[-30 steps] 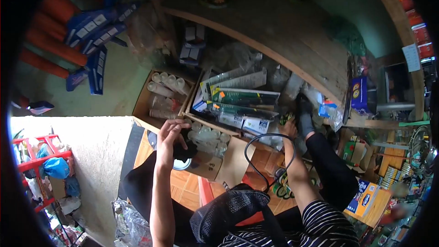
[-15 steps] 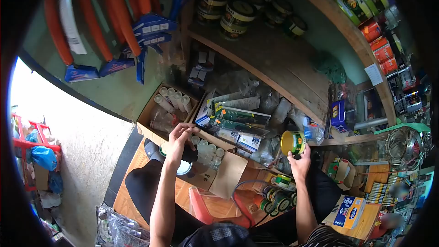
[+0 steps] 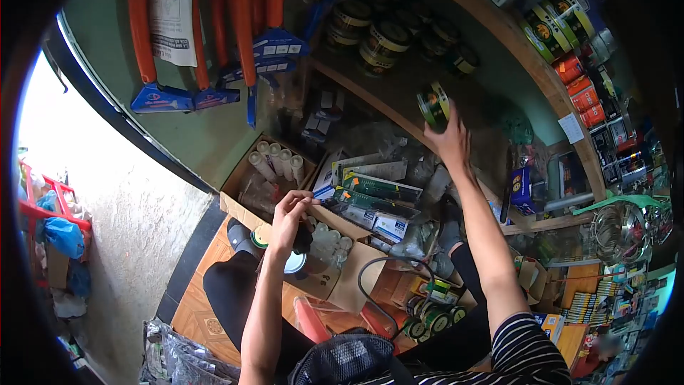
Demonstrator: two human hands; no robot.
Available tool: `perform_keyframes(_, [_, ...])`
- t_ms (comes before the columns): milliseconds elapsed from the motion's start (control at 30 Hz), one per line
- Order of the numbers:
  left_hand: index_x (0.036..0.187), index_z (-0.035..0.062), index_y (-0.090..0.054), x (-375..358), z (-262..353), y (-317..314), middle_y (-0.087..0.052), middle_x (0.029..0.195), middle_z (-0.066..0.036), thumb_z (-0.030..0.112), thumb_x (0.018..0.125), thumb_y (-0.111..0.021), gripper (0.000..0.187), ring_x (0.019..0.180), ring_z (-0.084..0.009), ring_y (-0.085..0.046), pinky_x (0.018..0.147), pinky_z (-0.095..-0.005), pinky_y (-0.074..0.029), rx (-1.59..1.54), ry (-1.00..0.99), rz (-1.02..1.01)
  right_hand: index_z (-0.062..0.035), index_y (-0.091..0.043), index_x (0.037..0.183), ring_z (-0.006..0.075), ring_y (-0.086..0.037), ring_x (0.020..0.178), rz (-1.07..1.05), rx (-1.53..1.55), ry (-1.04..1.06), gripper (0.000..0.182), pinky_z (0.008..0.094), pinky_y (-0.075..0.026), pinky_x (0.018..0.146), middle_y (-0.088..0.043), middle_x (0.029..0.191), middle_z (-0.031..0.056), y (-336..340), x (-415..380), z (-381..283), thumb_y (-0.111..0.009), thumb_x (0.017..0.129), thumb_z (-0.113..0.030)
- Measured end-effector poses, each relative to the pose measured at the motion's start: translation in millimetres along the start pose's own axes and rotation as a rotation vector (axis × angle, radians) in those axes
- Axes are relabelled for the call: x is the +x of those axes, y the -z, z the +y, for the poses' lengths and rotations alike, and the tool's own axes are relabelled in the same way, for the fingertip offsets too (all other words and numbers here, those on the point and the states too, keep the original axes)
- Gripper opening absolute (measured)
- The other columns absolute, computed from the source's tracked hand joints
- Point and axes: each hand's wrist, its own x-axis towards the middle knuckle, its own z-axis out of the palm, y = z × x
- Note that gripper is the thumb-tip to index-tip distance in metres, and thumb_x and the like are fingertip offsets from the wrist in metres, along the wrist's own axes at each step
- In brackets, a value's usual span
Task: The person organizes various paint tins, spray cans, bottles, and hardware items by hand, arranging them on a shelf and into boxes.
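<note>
My right hand grips a small tin can with a green and yellow label. It holds the can tilted, in front of the wooden shelf. Several similar cans stand at the back of that shelf. My left hand is over the open cardboard box with its fingers curled. A dark, soft-looking thing shows under its palm, partly hidden by the hand. Clear plastic bottles or cups lie in the box beside it, and white tubes stand in its far part.
Orange-handled saws hang at upper left. Packaged tools lie beyond the box. More cans are grouped on the floor between my legs, near a red plastic stool. Coiled wire hangs at right.
My right hand has lifted the can up and away, from above the floor to the front of the shelf. My left hand has stayed over the box, with little movement. The view has shifted slightly.
</note>
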Motion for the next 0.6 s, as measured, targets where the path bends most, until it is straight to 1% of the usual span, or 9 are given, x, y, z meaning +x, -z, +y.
perform_keyframes(33, [0.115, 0.0004, -0.06, -0.4, 4.5, -1.4, -0.072, 0.104, -0.01, 0.016, 0.1, -0.054, 0.023, 0.067, -0.0095, -0.058, 0.058, -0.0242, -0.053, -0.013, 0.005, 0.0, -0.0042, -0.045, 0.141, 0.0427, -0.064, 0.106, -0.012, 0.007, 0.016, 0.076, 0.0498, -0.054, 0.085, -0.063, 0.122, 0.0218, -5.8, 7.1, 0.0, -0.081, 0.077, -0.026])
perform_keyframes(67, [0.114, 0.0, -0.06, 0.8, 7.1, -2.7, -0.071, 0.104, -0.01, 0.014, 0.1, -0.053, 0.021, 0.065, -0.0084, -0.056, 0.058, -0.0241, -0.053, -0.025, 0.008, -0.001, -0.0041, -0.046, 0.141, 0.0436, -0.063, 0.107, -0.027, -0.002, 0.029, 0.076, 0.0497, -0.054, 0.087, -0.063, 0.123, 0.0225, -11.0, 14.8, 0.6, -0.081, 0.077, -0.026])
perform_keyframes(133, [0.114, 0.0001, -0.06, 2.1, 6.1, -1.1, -0.071, 0.104, -0.01, 0.014, 0.1, -0.053, 0.021, 0.065, -0.0085, -0.056, 0.058, -0.0239, -0.053, -0.041, 0.005, -0.004, -0.0038, -0.046, 0.141, 0.0452, -0.062, 0.11, -0.062, -0.016, 0.048, 0.076, 0.0495, -0.053, 0.091, -0.062, 0.125, 0.024, -21.1, 25.0, -1.4, -0.082, 0.078, -0.026])
perform_keyframes(167, [0.114, 0.0002, -0.06, 2.4, 5.4, 0.1, -0.071, 0.104, -0.01, 0.014, 0.1, -0.053, 0.021, 0.065, -0.0085, -0.056, 0.058, -0.0239, -0.053, -0.049, 0.003, -0.004, -0.0046, -0.046, 0.142, 0.0432, -0.056, 0.12, -0.085, -0.042, 0.069, 0.073, 0.0479, -0.05, 0.096, -0.058, 0.13, 0.0233, -26.6, 28.1, -3.1, -0.081, 0.079, -0.022])
perform_keyframes(267, [0.115, 0.0, -0.06, 2.4, 7.4, 1.3, -0.071, 0.104, -0.01, 0.015, 0.101, -0.053, 0.022, 0.065, -0.0087, -0.057, 0.058, -0.0238, -0.053, -0.054, 0.015, 0.0, -0.005, -0.046, 0.142, 0.0421, -0.052, 0.125, -0.082, -0.059, 0.21, 0.07, 0.0481, -0.048, 0.1, -0.051, 0.138, 0.0232, -40.0, 31.7, -7.3, -0.079, 0.081, -0.018])
perform_keyframes(367, [0.115, -0.0002, -0.06, 0.9, 8.1, 1.6, -0.071, 0.104, -0.01, 0.015, 0.101, -0.053, 0.022, 0.065, -0.0088, -0.057, 0.057, -0.0238, -0.052, -0.062, 0.013, 0.012, -0.0057, -0.047, 0.14, 0.0416, -0.052, 0.122, -0.046, -0.073, 0.194, 0.066, 0.0466, -0.051, 0.096, -0.051, 0.131, 0.0197, -50.0, 34.3, -8.8, -0.077, 0.082, -0.01])
perform_keyframes(467, [0.115, 0.0001, -0.06, 0.4, 8.0, 4.7, -0.071, 0.105, -0.01, 0.014, 0.101, -0.053, 0.021, 0.065, -0.0088, -0.057, 0.057, -0.0238, -0.052, -0.062, 0.004, 0.009, -0.0062, -0.052, 0.133, 0.0404, -0.052, 0.122, -0.069, -0.105, 0.091, 0.057, 0.046, -0.05, 0.095, -0.051, 0.131, 0.0189, -65.6, 42.5, 5.1, -0.077, 0.082, -0.01])
perform_keyframes(567, [0.115, 0.0001, -0.061, 0.5, 7.2, 9.3, -0.071, 0.105, -0.011, 0.014, 0.1, -0.053, 0.022, 0.066, -0.0087, -0.057, 0.057, -0.0238, -0.052, -0.074, -0.008, 0.01, -0.0056, -0.057, 0.123, 0.039, -0.053, 0.121, 0.022, -0.103, -0.055, 0.047, 0.0467, -0.051, 0.092, -0.052, 0.129, 0.0167, -61.1, 47.5, -2.3, -0.078, 0.082, -0.014])
perform_keyframes(600, [0.116, 0.0001, -0.061, 0.7, 8.5, 10.0, -0.071, 0.105, -0.011, 0.014, 0.1, -0.053, 0.022, 0.066, -0.0088, -0.057, 0.057, -0.0238, -0.052, -0.08, -0.009, 0.006, -0.0061, -0.059, 0.119, 0.0388, -0.056, 0.118, 0.017, -0.132, -0.109, 0.041, 0.0469, -0.05, 0.092, -0.055, 0.126, 0.0166, -63.4, 46.2, -2.8, -0.077, 0.084, -0.019])
